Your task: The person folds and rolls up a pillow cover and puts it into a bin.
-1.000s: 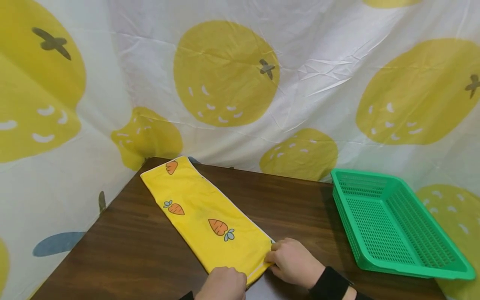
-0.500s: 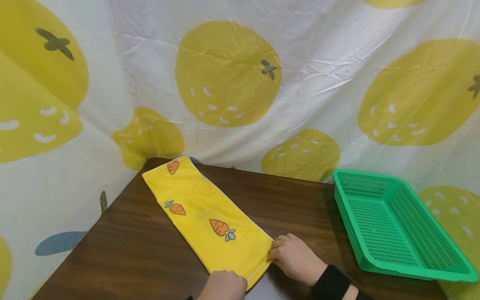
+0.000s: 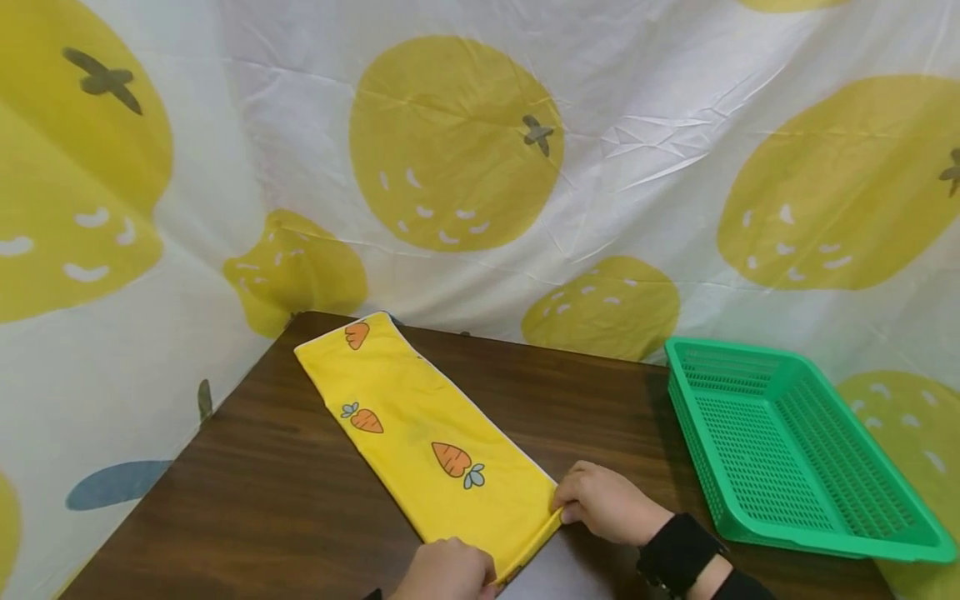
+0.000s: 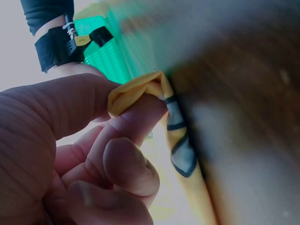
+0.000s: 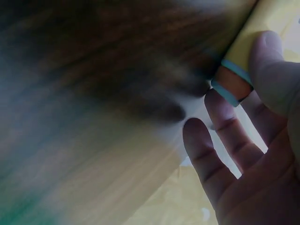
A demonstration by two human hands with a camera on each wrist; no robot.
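A yellow cloth (image 3: 408, 400) with a carrot print and white edging lies as a long strip, slanting from the table's far left corner toward me. At its near end my left hand (image 3: 447, 571) grips the left corner. In the left wrist view, the thumb and index finger pinch a rolled fold of the cloth (image 4: 136, 89). My right hand (image 3: 606, 504) holds the near right corner. The right wrist view has its thumb (image 5: 267, 61) on the cloth (image 5: 234, 79), while other fingers spread below. Between both hands, the near edge forms a narrow turned-up fold.
A green plastic basket (image 3: 765, 450) with slotted walls stands on the right of the dark wooden table (image 3: 255, 500). Behind and to the left hangs a white curtain (image 3: 630, 208) printed with yellow fruit.
My right hand has shifted right and slightly away from me. The cloth has slid a little to the right, and its near edge now looks more tightly turned over.
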